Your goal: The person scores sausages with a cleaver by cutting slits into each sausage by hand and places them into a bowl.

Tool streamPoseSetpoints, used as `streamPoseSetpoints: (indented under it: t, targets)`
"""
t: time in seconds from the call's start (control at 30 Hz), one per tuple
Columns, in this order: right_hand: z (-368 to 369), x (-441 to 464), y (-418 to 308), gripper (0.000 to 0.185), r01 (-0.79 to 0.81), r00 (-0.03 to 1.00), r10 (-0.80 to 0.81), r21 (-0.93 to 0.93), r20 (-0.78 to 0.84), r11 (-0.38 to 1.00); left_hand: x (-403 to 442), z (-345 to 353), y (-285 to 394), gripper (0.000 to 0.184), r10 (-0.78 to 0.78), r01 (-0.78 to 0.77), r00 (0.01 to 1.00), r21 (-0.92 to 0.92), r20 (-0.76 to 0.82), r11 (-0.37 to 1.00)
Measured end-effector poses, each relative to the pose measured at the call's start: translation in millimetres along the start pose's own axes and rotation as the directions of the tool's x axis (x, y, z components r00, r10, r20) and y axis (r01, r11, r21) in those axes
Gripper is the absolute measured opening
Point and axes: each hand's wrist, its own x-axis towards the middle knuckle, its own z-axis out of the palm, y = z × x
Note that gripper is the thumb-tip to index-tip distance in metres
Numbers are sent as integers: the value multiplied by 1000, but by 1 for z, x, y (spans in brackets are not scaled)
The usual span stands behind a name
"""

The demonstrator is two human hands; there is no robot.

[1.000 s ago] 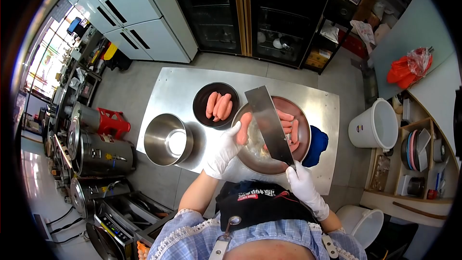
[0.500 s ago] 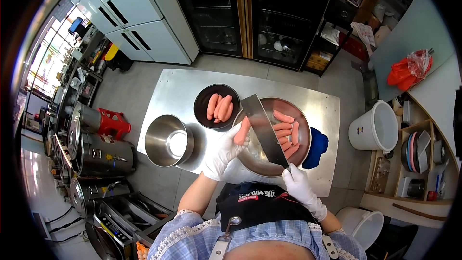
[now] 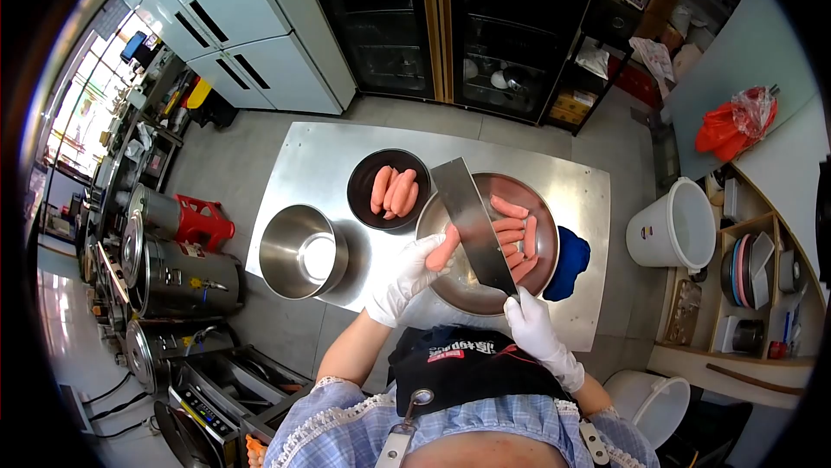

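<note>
While sausage [image 3: 444, 249] juts from left fist [image 3: 405, 284] | right hand [image 3: 538, 329] clutches cleaver [image 3: 473, 225] (by handle [image 3: 514, 296], seemingly)

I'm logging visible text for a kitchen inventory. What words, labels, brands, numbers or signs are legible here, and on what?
None can be quoted reliably.
Black apron: white lettering and a red patch, too small and creased.
White bucket at right: small sticker, too small.
Control panel at lower left: markings too small.
Pale refrigerator: label at top, too blurred.
</note>
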Motion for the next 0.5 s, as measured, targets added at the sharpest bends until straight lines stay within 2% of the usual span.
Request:
streamPoseSetpoints:
  t: [0.07,0.13,0.2,0.27,0.33,0.4,0.5]
  targets:
    - [1,0,2,15,-16,1000,16,-2,9,1000,3,-3,-3,26,6,-6,1000,-8,2,1000]
    - [1,0,-1,14,-30,999,30,-4,20,1000,5,-2,-3,26,55,-52,996,-44,70,998]
    - [-1,-1,-10,13,-21,999,22,30,-40,999,9,1,-2,26,100,-96,992,-58,71,994]
    - [-7,-2,-15,13,-20,999,21,19,-26,1000,11,2,-3,27,144,-139,987,-74,74,988]
    - [-12,-4,-17,13,-22,1000,22,8,-18,1000,14,3,-4,27,209,-209,978,-51,-7,977]
    - [-15,-7,-18,13,37,999,-36,-74,18,997,15,5,-3,28,208,-209,978,-41,-21,977]
    - [-13,-11,-15,14,61,998,-60,-81,17,995,16,6,-3,29,215,-217,975,-41,-47,975]
